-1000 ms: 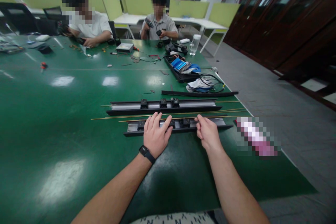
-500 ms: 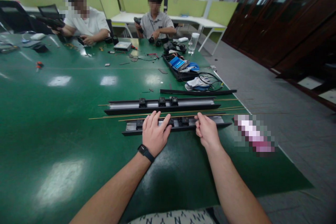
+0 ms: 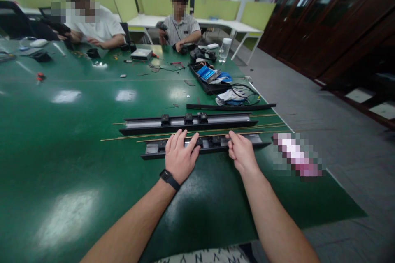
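Note:
My left hand (image 3: pixel 180 154) lies with fingers spread across the nearer black channel rail (image 3: pixel 173 155), over one of its small black blocks. Another black block (image 3: pixel 215 141) sits in the rail between my two hands. At the rail's right part, my right hand (image 3: pixel 242 151) is closed, thumb and forefinger pinched together. Whatever it pinches is hidden or too small to name. Thin brass-coloured rods (image 3: pixel 145 136) run just beyond my fingertips. Behind them lies a second black channel rail (image 3: pixel 148 130) with a pale inner strip and three black blocks.
A black strip (image 3: pixel 231 107) lies farther back, near white gloves (image 3: pixel 230 96) and a black tray (image 3: pixel 212 89) with blue items. To the right is a blurred pink item (image 3: pixel 296 154). Two people sit across the green table (image 3: pixel 92 131); one holds a power drill (image 3: pixel 162 28).
The whole view has shifted slightly. Both my hands keep their places on the nearer rail. Across the table, the two people's heads and hands have moved a little.

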Available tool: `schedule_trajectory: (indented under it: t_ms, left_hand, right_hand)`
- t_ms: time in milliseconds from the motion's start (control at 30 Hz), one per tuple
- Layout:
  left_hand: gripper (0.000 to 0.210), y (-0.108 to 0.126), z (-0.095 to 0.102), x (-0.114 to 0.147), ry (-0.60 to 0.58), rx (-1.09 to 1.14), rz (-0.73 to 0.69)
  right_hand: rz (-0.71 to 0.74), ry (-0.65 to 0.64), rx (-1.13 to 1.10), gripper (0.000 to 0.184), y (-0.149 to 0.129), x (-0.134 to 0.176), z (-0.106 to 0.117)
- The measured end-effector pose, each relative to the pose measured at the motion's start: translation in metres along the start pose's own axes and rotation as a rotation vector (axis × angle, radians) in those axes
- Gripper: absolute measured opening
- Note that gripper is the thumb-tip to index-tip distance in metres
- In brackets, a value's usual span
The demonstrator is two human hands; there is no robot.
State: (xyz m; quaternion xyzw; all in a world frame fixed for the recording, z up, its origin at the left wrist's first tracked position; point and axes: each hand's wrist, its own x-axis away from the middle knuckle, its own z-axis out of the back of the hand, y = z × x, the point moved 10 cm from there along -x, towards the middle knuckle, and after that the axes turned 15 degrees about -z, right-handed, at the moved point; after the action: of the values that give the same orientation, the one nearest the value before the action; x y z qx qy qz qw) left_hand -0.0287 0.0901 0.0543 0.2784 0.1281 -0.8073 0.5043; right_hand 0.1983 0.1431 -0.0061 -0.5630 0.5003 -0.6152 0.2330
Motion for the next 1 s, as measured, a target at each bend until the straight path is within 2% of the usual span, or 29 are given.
schedule_trajectory:
  t_ms: [1000]
  left_hand:
    - [0.044,0.0002,-0.0014,0.0001,0.014,-0.003,-0.006]
  right_hand:
    - [0.002,0.012,-0.03,0.031,-0.0005,-0.0005,-0.0003]
